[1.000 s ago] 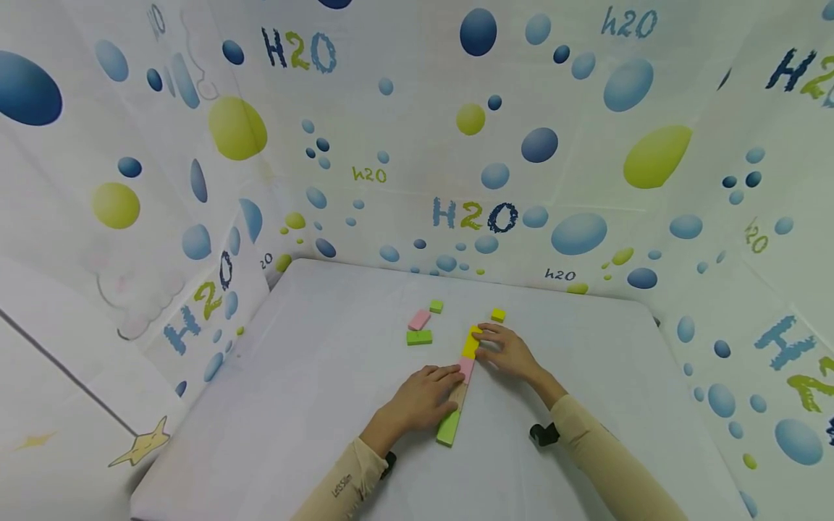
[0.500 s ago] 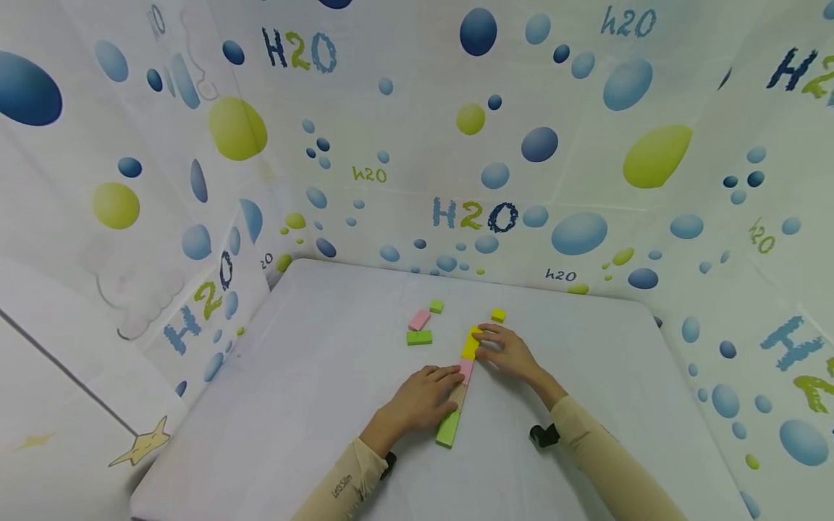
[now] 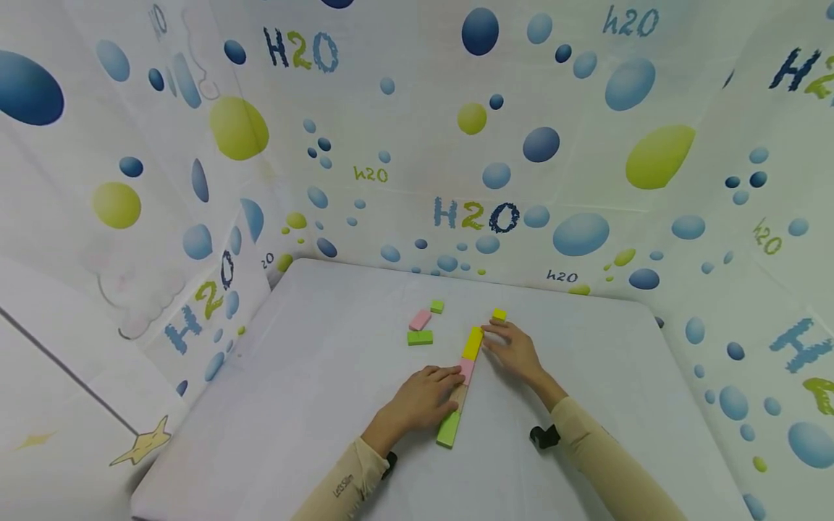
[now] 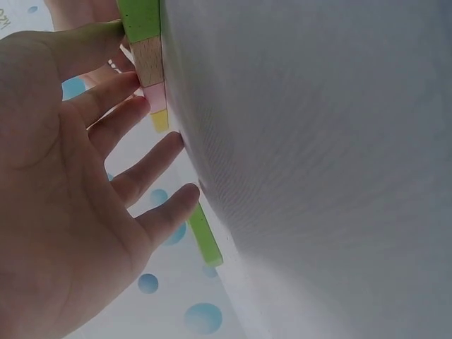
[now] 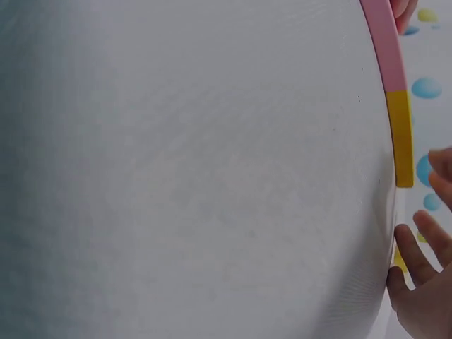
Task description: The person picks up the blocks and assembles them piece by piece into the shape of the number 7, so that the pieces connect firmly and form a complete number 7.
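Note:
A straight row of blocks lies on the white table, running from a green block [image 3: 447, 431] through a wooden block [image 3: 459, 396] and a pink block [image 3: 466, 367] to a yellow block [image 3: 473, 343] at the far end. My left hand [image 3: 417, 399] touches the row's left side with extended fingers. In the left wrist view, its thumb [image 4: 92, 51] is at the green block and two fingertips are by the wooden and pink ones. Beside the yellow block's far end, my right hand [image 3: 515, 351] has loosely spread fingers holding nothing; the right wrist view shows a gap to that block.
Behind the right fingertips sits a small yellow block [image 3: 499, 315]. Left of the row's far end lie a small green block [image 3: 437, 307], a pink block [image 3: 420, 320] and a longer green piece [image 3: 420, 338]. Patterned sheets [image 3: 404, 130] enclose the white table [image 3: 293, 376].
My right hand has let go of the yellow block's side and shifted slightly away, toward the small yellow block. The left hand and the row stay in place.

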`<state>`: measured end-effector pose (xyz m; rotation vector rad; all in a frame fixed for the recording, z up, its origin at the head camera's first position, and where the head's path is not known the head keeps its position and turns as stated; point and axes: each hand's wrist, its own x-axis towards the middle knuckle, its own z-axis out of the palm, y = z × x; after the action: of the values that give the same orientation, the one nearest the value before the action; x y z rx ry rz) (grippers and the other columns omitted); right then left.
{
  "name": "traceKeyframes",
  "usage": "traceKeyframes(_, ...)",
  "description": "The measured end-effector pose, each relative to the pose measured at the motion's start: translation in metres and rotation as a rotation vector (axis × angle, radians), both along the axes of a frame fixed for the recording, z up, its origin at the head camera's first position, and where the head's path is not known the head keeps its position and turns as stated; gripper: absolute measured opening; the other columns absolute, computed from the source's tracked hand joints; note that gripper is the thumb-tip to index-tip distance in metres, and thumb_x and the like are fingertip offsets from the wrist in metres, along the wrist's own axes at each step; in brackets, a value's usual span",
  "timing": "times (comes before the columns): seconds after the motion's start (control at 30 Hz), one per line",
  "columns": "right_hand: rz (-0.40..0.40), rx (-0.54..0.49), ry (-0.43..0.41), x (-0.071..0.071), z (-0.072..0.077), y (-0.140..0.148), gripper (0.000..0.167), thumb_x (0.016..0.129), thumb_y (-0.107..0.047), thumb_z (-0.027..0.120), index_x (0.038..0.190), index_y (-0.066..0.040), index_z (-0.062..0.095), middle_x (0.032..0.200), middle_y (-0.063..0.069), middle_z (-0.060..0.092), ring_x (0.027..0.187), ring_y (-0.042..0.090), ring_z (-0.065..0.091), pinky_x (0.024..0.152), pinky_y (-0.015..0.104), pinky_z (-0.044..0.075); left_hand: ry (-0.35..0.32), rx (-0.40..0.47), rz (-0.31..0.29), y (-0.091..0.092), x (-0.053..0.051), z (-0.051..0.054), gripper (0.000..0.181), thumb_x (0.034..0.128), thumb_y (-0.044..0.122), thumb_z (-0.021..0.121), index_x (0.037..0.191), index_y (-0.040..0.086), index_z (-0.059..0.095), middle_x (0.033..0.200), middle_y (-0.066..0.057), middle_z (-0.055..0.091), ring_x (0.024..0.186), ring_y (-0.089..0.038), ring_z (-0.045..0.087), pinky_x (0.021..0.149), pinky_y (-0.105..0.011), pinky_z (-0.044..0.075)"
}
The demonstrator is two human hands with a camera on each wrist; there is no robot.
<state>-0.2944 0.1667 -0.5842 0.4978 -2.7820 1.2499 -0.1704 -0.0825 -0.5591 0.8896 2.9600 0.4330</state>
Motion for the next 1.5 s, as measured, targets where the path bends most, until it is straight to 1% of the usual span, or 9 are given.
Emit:
traceKeyframes(0.13, -0.101, -0.051, -0.039, 0.001, 0.004, -0.001, 0.037, 0.1, -0.02, 0.07, 0.136, -0.01, 0.07, 0.145, 0.014, 0.06, 0.133, 0.036, 0.057, 0.115, 0.055, 0.042, 0.002, -0.006, -0.001, 0.0, 0.0, -0.001, 0.05, 0.1047, 0.035, 0.062, 0.151, 0.018, 0.056, 0.16, 0.003, 0.048, 0.14, -0.023, 0.05, 0.116, -0.041, 0.042)
traceKeyframes(0.33, -0.227, -0.069, -0.027, -0.004, 0.009, -0.006, 0.036, 0.099, -0.017, 0.07, 0.133, -0.006, 0.069, 0.133, 0.018, 0.062, 0.115, 0.036, 0.067, 0.1, 0.05, 0.056, -0.003, -0.01, -0.001, 0.0, 0.0, -0.002, 0.05, 0.1048, 0.035, 0.061, 0.152, 0.018, 0.055, 0.16, 0.003, 0.048, 0.14, -0.023, 0.05, 0.117, -0.041, 0.041)
traceKeyframes(0.43, -0.283, -0.061, -0.029, -0.01, 0.01, -0.008, 0.04, 0.098, -0.017, 0.07, 0.135, -0.003, 0.067, 0.132, 0.019, 0.059, 0.112, 0.035, 0.068, 0.095, 0.047, 0.058, -0.003, -0.003, 0.0, 0.0, 0.0, -0.001, 0.051, 0.1046, 0.035, 0.061, 0.152, 0.017, 0.056, 0.16, 0.002, 0.049, 0.139, -0.023, 0.051, 0.117, -0.041, 0.042)
traceKeyframes(0.6, -0.348, -0.025, -0.065, -0.019, 0.008, -0.007, 0.048, 0.097, -0.021, 0.07, 0.14, -0.003, 0.062, 0.134, 0.02, 0.054, 0.111, 0.032, 0.066, 0.093, 0.044, 0.058, -0.003, 0.001, -0.008, 0.001, 0.0, -0.002, 0.051, 0.1049, 0.034, 0.061, 0.152, 0.016, 0.055, 0.16, 0.001, 0.049, 0.14, -0.024, 0.05, 0.118, -0.04, 0.039)
traceKeyframes(0.7, -0.356, -0.017, -0.067, -0.022, 0.008, -0.007, 0.048, 0.097, -0.021, 0.07, 0.14, -0.003, 0.062, 0.136, 0.02, 0.053, 0.109, 0.032, 0.065, 0.093, 0.045, 0.057, -0.011, -0.006, -0.008, 0.001, 0.001, -0.001, 0.051, 0.1057, 0.034, 0.06, 0.153, 0.016, 0.054, 0.161, 0.001, 0.048, 0.141, -0.024, 0.049, 0.12, -0.039, 0.037)
traceKeyframes(0.97, -0.357, 0.016, 0.01, -0.028, 0.006, -0.008, 0.042, 0.098, -0.013, 0.065, 0.138, -0.005, 0.066, 0.141, 0.021, 0.055, 0.108, 0.036, 0.066, 0.094, 0.049, 0.055, -0.006, -0.006, 0.004, 0.0, 0.002, 0.0, 0.051, 0.1057, 0.034, 0.06, 0.153, 0.016, 0.055, 0.16, 0.001, 0.048, 0.14, -0.024, 0.05, 0.12, -0.038, 0.037)
traceKeyframes(1.1, -0.354, 0.054, -0.004, -0.031, 0.005, -0.009, 0.042, 0.1, -0.013, 0.061, 0.141, -0.007, 0.064, 0.144, 0.019, 0.054, 0.113, 0.036, 0.066, 0.096, 0.05, 0.054, -0.004, -0.007, 0.005, 0.0, 0.002, 0.0, 0.051, 0.1057, 0.035, 0.06, 0.153, 0.017, 0.054, 0.16, 0.002, 0.048, 0.141, -0.024, 0.049, 0.12, -0.039, 0.037)
traceKeyframes(1.27, -0.34, 0.096, -0.004, -0.034, 0.006, -0.009, 0.042, 0.101, -0.012, 0.059, 0.143, -0.008, 0.062, 0.146, 0.018, 0.054, 0.112, 0.035, 0.064, 0.094, 0.051, 0.053, -0.005, -0.004, 0.009, -0.001, 0.0, -0.002, 0.051, 0.1055, 0.035, 0.06, 0.153, 0.018, 0.054, 0.16, 0.003, 0.048, 0.141, -0.023, 0.049, 0.12, -0.039, 0.037)
traceKeyframes(1.5, -0.309, 0.147, 0.017, -0.032, 0.011, -0.01, 0.036, 0.101, -0.011, 0.059, 0.135, -0.004, 0.067, 0.143, 0.019, 0.057, 0.111, 0.036, 0.065, 0.091, 0.05, 0.055, -0.027, -0.003, 0.014, -0.001, 0.001, -0.002, 0.051, 0.1059, 0.036, 0.059, 0.154, 0.018, 0.053, 0.161, 0.004, 0.046, 0.142, -0.023, 0.048, 0.12, -0.039, 0.036)
